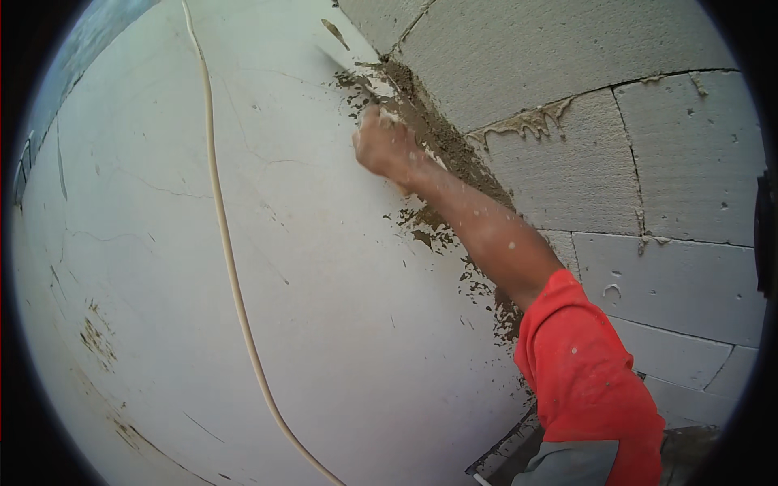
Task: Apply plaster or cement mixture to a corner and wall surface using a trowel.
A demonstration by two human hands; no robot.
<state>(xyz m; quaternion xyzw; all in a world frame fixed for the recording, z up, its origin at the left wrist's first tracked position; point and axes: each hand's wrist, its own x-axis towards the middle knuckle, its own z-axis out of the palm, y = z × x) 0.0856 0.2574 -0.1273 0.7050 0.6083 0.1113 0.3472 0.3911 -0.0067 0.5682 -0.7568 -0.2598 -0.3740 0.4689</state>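
Note:
From the lower right my right arm, in a red sleeve (579,373), stretches up along the wall corner. My right hand (387,146) is closed round a trowel (348,74), whose thin grey blade is smeared by motion and points up and left. The blade is at the upper end of a strip of wet brown mortar (429,121), which fills the joint between a smooth white wall (284,202) and a block wall (567,162). Thin mortar smears mark the white surface beside the strip. The handle is hidden inside my fist. My left hand is out of view.
A cream-coloured hose or cable (219,186) hangs down the white wall, left of my arm. Dried mortar drips (531,123) stick out from a block joint at the right. A dark object (763,235) stands at the right rim.

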